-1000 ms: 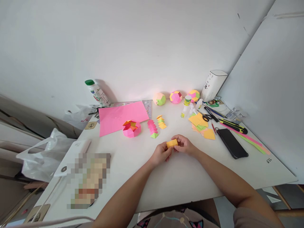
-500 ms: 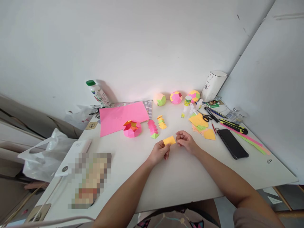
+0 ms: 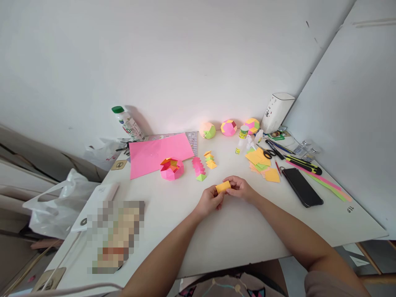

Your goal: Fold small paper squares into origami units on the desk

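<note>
A folded orange piece of paper is held just above the table, its long side running left to right. My left hand pinches its left end, and my right hand grips the right end between thumb and fingers. Beyond the hands lie a row of nested pink folded paper pieces with a green one in front, and a short row of orange and green folded pieces. Farther left sits a pink ring-shaped paper model with an orange inside.
Loose orange and green paper squares, scissors, a black phone and a utility knife lie to the right. Paper balls stand by the wall. A pink sheet and a bottle are at left.
My right hand has moved left and taken hold of the orange paper's right end. The paper has shifted slightly right and down.
</note>
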### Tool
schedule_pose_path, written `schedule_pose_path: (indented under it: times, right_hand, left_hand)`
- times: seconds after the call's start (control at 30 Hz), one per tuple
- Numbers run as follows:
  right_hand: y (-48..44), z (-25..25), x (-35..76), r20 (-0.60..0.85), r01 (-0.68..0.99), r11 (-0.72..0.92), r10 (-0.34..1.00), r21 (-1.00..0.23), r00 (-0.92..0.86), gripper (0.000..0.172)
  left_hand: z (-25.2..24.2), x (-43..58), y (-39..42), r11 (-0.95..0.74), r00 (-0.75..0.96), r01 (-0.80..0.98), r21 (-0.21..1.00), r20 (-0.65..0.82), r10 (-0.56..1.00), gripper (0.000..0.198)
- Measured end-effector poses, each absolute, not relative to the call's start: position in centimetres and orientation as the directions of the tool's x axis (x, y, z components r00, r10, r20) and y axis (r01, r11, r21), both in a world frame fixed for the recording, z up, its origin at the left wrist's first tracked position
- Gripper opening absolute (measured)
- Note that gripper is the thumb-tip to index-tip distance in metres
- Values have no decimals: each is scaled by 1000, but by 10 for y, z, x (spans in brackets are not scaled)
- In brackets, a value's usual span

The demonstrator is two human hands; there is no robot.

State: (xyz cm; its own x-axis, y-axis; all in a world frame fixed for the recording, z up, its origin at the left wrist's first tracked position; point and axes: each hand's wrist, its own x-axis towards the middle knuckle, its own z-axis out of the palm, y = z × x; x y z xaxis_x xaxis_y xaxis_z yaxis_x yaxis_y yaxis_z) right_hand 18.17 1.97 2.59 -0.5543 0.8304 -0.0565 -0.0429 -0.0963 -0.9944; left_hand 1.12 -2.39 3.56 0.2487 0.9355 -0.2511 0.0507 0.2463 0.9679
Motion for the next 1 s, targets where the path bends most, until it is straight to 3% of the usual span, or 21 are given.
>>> schedule_pose_path:
  times: [0.13, 0.33, 0.57, 0.77, 1.0]
  right_hand:
    - [21, 23, 181, -72, -71, -124, 863, -990, -501, 33]
    - [24, 26, 183, -70, -98, -121, 910, -988, -409, 32]
    - [23, 23, 181, -18, -36, -35, 918, -999, -397, 24]
    - [20, 19, 178, -2, 65, 28, 911, -997, -413, 22]
    - [18, 24, 178, 13, 75, 48, 910, -996, -415, 21]
  left_hand:
    - [35, 10, -23, 249, 257, 57, 967, -255, 932, 18]
    - [34, 8, -21, 277, 234, -73, 958, -254, 939, 17]
    - [39, 8, -20, 269, 185, -211, 940, -231, 955, 32]
    - [37, 6, -20, 247, 209, -201, 948, -204, 956, 43]
    - [34, 7, -19, 233, 214, -185, 955, -192, 958, 40]
